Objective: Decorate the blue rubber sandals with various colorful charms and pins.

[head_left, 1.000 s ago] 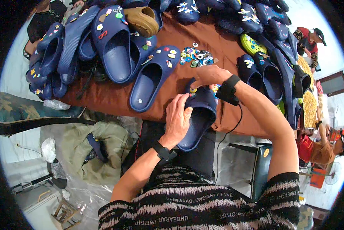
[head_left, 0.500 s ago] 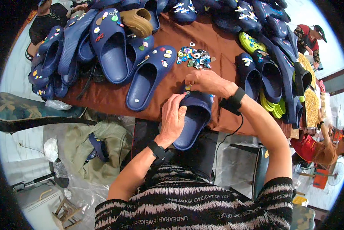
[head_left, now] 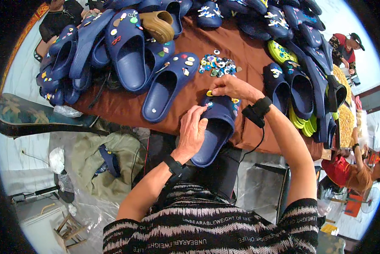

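A navy blue clog (head_left: 207,142) lies at the table's near edge, toe pointing away from me, its heel out over my lap. My left hand (head_left: 193,130) grips its left side, thumb by the foot opening and fingertips close to a small pink-and-white charm on the upper. Over the toe, my right hand (head_left: 232,87) pinches a small yellow charm (head_left: 209,93) between thumb and fingers. More coloured charms (head_left: 235,106) sit along the clog's right side. Just beyond my right hand is a loose pile of small charms (head_left: 217,64).
A decorated navy clog (head_left: 166,91) lies to my left on the brown cloth (head_left: 211,40). Many clogs are heaped at left, back and right, including a tan one (head_left: 157,26) and a lime green one (head_left: 282,51). A cable hangs from my right wrist. Other people are around the table.
My right hand has drawn the yellow charm slightly away from the clog's upper, toward the far side. My left hand keeps its hold on the clog. The whole view has shifted a little.
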Demonstrator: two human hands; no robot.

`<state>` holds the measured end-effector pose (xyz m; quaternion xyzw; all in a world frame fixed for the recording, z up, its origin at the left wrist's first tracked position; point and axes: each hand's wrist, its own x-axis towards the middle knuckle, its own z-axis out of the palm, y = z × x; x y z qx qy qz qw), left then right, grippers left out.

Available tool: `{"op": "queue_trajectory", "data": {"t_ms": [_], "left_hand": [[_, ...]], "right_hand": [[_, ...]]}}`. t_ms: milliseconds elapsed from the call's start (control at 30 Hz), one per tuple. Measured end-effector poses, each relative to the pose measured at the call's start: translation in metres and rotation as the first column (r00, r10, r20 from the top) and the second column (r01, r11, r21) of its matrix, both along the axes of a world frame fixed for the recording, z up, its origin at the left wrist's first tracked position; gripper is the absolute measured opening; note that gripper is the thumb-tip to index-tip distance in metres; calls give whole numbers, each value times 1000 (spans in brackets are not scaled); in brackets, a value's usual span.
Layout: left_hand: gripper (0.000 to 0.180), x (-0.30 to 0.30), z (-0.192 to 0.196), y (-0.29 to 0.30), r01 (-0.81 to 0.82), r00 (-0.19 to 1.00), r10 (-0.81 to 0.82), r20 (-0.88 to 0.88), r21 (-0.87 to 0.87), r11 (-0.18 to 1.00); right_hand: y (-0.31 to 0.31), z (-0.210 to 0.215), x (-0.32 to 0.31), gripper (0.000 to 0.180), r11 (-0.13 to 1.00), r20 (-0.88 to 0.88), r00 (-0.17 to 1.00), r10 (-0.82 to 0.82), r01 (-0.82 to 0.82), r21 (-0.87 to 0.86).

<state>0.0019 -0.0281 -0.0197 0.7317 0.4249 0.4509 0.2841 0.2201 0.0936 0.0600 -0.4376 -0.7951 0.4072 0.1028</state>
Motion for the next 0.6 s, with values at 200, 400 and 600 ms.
{"op": "queue_trajectory", "data": {"t_ms": [200, 400, 600], "left_hand": [[45, -2, -2, 0, 5, 1000, -5, -8, -17, 1000], [45, -1, -2, 0, 5, 1000, -6, -15, -11, 1000], [45, -1, -4, 0, 0, 1000, 0, -21, -21, 1000]], "right_hand": [[-18, 8, -13, 19, 967, 170, 984, -55, 10, 253], [-29, 4, -21, 14, 885, 241, 969, -45, -73, 459], [-35, 7, -25, 15, 857, 410, 912, -3, -209, 471]]}}
